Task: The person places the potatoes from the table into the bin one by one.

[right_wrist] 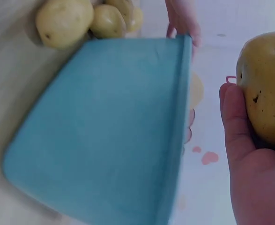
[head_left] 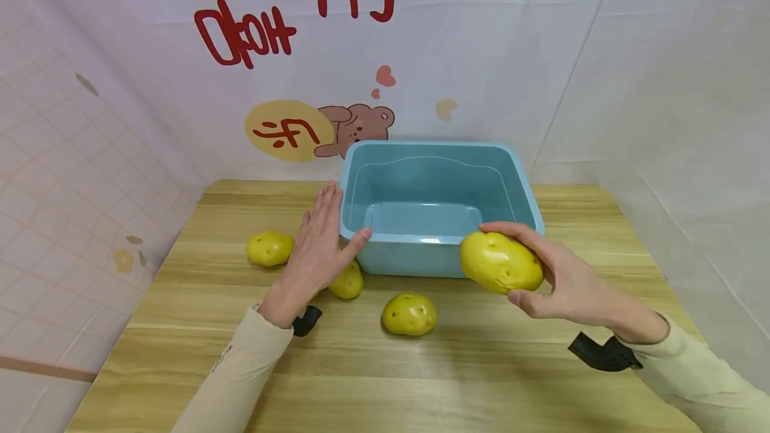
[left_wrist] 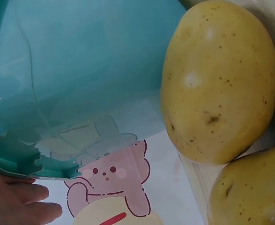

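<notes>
Right hand (head_left: pixel 568 279): grip clamped on the held potato (head_left: pixel 502 262), thumb below, fingers above, spread as wide as its girth. The potato sits at the hand's 9 o'clock and, in the head view, in front of the tub (head_left: pixel 391 256) at its 5 o'clock. A gap shows between potato and tub in the right wrist view.

Left hand (head_left: pixel 319 239): grip apart; fingers straight, thumb spread away from them, against the tub's rim at 9 o'clock.

Loose potatoes on the tabletop (head_left: pixel 481 366), placed from the left hand: the left potato (head_left: pixel 269 249) at 9 o'clock; the middle potato (head_left: pixel 346 282) at 5 o'clock, just beside the tub; the near potato (head_left: pixel 410 314) at 4 o'clock, farther off.

Obscured: the middle potato, partly covered by the left hand; the tub's front corner at 5 o'clock, behind the held potato. Cut off: the held potato, at 3 o'clock in the right wrist view; the left hand, at 8 o'clock in the left wrist view. Hard to make out: the number of potatoes clustered at 11 o'clock in the right wrist view, where they overlap and blur.
</notes>
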A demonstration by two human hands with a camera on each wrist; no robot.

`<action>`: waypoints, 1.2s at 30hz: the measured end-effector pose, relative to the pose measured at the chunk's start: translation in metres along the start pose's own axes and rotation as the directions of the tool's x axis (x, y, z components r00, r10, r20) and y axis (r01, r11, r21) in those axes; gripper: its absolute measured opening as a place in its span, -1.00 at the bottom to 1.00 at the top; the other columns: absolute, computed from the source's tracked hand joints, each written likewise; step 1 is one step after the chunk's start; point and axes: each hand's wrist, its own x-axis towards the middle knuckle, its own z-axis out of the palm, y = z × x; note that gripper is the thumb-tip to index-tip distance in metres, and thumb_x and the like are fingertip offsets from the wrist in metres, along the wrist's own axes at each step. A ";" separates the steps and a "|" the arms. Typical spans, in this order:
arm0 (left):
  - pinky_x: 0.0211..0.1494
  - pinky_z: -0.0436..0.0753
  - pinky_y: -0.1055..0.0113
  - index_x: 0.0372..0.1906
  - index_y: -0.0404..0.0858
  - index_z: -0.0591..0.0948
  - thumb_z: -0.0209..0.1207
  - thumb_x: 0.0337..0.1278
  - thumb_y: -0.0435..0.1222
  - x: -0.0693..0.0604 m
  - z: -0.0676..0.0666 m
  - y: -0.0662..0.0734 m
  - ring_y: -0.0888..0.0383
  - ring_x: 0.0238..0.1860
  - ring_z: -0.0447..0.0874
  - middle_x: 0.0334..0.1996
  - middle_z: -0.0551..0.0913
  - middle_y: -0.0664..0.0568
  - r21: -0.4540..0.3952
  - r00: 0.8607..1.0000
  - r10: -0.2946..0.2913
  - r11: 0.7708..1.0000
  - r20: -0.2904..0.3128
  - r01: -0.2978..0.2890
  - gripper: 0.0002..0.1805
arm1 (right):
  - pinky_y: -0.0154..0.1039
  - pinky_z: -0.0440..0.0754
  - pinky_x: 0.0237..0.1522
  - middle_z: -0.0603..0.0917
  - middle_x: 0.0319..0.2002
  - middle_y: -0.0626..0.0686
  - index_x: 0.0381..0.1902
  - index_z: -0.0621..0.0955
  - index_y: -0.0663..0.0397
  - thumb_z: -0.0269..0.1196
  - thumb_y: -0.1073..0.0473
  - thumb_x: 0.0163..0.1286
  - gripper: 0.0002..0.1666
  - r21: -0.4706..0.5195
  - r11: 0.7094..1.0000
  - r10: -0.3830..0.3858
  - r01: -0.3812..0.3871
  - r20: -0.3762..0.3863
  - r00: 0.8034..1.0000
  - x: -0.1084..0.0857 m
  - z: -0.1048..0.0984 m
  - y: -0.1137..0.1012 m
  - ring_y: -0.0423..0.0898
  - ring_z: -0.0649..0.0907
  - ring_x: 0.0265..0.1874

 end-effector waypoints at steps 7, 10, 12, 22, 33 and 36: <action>0.57 -0.02 -0.31 0.67 -0.33 -0.05 -0.13 0.43 0.38 0.000 -0.001 0.000 -0.09 0.67 -0.26 0.69 -0.20 -0.08 0.002 1.000 0.010 1.000 -0.004 -0.010 0.09 | -0.25 0.66 -0.04 0.51 0.31 -0.10 0.54 0.33 -0.32 0.36 0.43 0.19 0.01 -0.112 0.993 0.049 -0.046 0.022 0.999 0.028 -0.022 -0.012 -0.07 0.62 0.01; 0.56 -0.03 -0.32 0.67 -0.34 -0.04 -0.13 0.44 0.37 0.000 -0.001 0.000 -0.05 0.68 -0.26 0.69 -0.20 -0.08 0.002 1.000 0.015 1.000 -0.003 -0.015 0.07 | -0.26 0.66 -0.03 0.54 0.26 -0.08 0.54 0.33 -0.32 0.37 0.42 0.19 0.02 -0.126 0.992 0.035 -0.031 0.028 0.999 0.040 -0.029 -0.013 -0.07 0.61 0.02; 0.56 -0.03 -0.33 0.67 -0.33 -0.04 -0.13 0.44 0.37 0.000 -0.001 0.000 -0.03 0.68 -0.26 0.69 -0.20 -0.07 0.004 1.000 0.017 1.000 -0.003 -0.017 0.07 | -0.28 0.65 -0.02 0.52 0.28 -0.06 0.55 0.32 -0.30 0.37 0.41 0.21 0.01 -0.120 0.992 0.038 -0.033 0.040 0.998 0.048 -0.035 -0.013 -0.06 0.60 0.03; 0.55 -0.02 -0.35 0.66 -0.33 -0.02 -0.13 0.45 0.36 0.000 0.000 -0.001 -0.03 0.68 -0.26 0.69 -0.18 -0.09 0.007 1.000 0.017 1.000 -0.011 -0.017 0.06 | -0.42 0.57 0.06 0.50 0.23 0.12 0.49 0.27 0.08 0.36 0.43 0.26 -0.11 -0.047 0.997 0.066 -0.064 0.051 0.996 0.090 -0.055 -0.004 -0.04 0.56 0.05; 0.56 -0.03 -0.32 0.67 -0.32 -0.03 -0.13 0.45 0.36 0.000 0.000 -0.001 -0.02 0.68 -0.27 0.69 -0.19 -0.08 0.007 1.000 0.010 1.000 -0.006 -0.010 0.05 | -0.30 0.56 0.01 0.50 0.23 -0.02 0.52 0.33 -0.13 0.41 0.26 0.31 -0.13 -0.183 0.978 0.117 -0.101 0.077 0.990 0.129 -0.069 0.015 -0.02 0.53 0.02; 0.57 -0.04 -0.31 0.67 -0.32 -0.03 -0.13 0.45 0.36 0.000 0.000 -0.001 -0.02 0.67 -0.27 0.69 -0.19 -0.07 0.007 1.000 0.011 1.000 -0.004 -0.011 0.05 | -0.22 0.54 0.04 0.51 0.25 -0.01 0.53 0.33 -0.06 0.41 0.22 0.30 -0.12 -0.245 0.966 0.111 -0.086 0.092 0.990 0.137 -0.071 0.024 -0.03 0.53 0.01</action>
